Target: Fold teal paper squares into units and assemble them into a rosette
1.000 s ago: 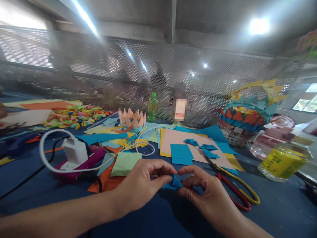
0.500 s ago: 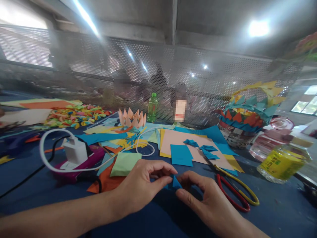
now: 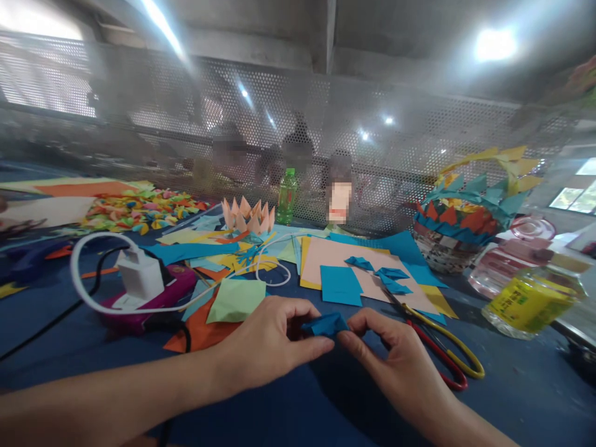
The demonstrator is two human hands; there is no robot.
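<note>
A small folded piece of blue paper (image 3: 328, 323) is held up between my two hands, just above the dark blue table. My left hand (image 3: 279, 338) is closed on its left side, the thumb along the lower edge. With thumb and forefinger, my right hand (image 3: 386, 347) pinches its right end. Beyond my hands lie a flat blue paper square (image 3: 341, 285) and several folded blue pieces (image 3: 392, 274) on a pink sheet (image 3: 321, 254). Scissors (image 3: 449, 347) with red and yellow handles rest beside my right hand, which partly covers them.
To the left are a purple power strip (image 3: 179, 282) with a white charger (image 3: 139, 276) and looping cables, and a green paper stack (image 3: 237, 299). Farther back stand a pink folded-paper ring (image 3: 249, 217) and a green bottle (image 3: 287, 197). A paper basket (image 3: 447, 242) and a yellow-labelled bottle (image 3: 533, 304) stand right.
The folded blue paper has been raised and turned, now lying lengthwise between my hands instead of showing an upright point. My right fingers have closed into a pinch on its end.
</note>
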